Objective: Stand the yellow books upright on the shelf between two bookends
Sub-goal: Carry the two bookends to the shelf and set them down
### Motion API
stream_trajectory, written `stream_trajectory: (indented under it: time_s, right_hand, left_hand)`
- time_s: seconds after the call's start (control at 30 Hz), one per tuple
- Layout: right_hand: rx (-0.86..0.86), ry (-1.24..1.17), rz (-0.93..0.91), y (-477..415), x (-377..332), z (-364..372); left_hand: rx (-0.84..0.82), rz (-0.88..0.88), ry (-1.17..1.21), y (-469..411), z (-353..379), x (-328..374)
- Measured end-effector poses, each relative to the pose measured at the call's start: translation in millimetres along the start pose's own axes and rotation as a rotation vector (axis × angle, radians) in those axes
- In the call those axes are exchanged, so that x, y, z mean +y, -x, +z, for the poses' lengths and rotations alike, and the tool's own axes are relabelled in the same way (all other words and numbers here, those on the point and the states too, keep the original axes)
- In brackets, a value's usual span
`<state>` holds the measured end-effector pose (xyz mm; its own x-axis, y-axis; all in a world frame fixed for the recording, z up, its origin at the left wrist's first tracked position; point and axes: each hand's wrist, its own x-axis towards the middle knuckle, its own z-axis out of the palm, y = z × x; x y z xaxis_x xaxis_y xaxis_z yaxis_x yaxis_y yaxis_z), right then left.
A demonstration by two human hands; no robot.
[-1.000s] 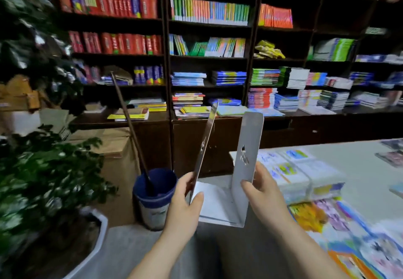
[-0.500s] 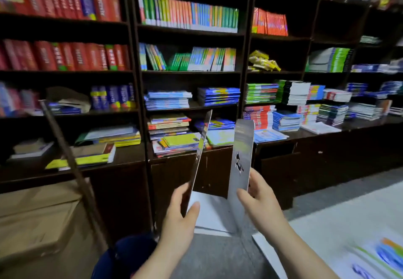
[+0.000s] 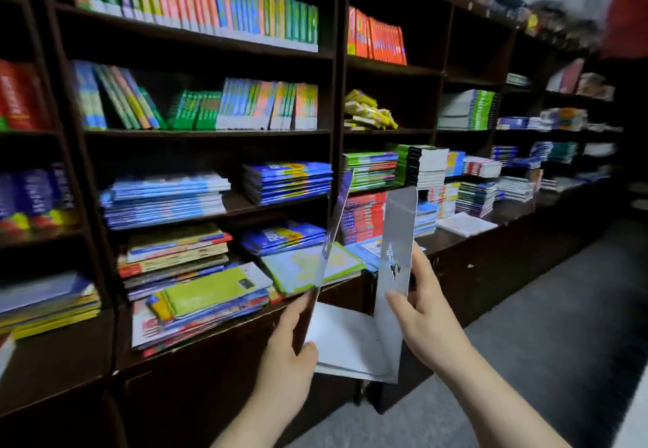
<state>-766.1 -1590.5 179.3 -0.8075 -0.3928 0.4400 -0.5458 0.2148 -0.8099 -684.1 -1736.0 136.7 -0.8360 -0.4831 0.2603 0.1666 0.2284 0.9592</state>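
Note:
I hold two shiny metal bookends in front of the dark shelves. My left hand [image 3: 289, 339] grips the left bookend [image 3: 333, 233] by its upright plate, seen nearly edge-on. My right hand [image 3: 420, 311] grips the right bookend [image 3: 398, 237], whose plate faces me and has a cut-out slot. Their flat white bases [image 3: 347, 342] overlap between my hands. A messy pile of yellow books [image 3: 368, 113] lies flat on a shelf [image 3: 389, 131] in the middle bay, above and beyond the bookends.
Dark wooden shelving [image 3: 336, 97] fills the view, packed with upright and stacked coloured books. A low ledge [image 3: 224, 325] carries loose book piles at hand height. Grey floor [image 3: 526, 360] runs along the shelves to the right.
I have walked closer to the shelves and the view has swung right; the bucket, plant and table have left the view. Both hands keep the same hold on the bookends.

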Motion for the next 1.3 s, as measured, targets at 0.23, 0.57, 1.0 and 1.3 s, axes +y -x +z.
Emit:
stream_trajectory:
  time_s: [0.23, 0.57, 1.0, 1.3]
  right_hand:
    - [0.033, 0.088, 0.007, -94, 37, -13]
    - [0.232, 0.178, 0.040, -252, 112, 6]
    - [0.317, 0.309, 0.091, -413, 224, -79]
    - [0.226, 0.270, -0.023, -549, 345, -215]
  left_hand:
    - [-0.116, 0.025, 0.051, -116, 42, -23]
    - [-0.277, 0.057, 0.187, -313, 88, -69]
    - [-0.383, 0.096, 0.202, -493, 242, -101]
    - [-0.275, 0.090, 0.193, -607, 423, -94]
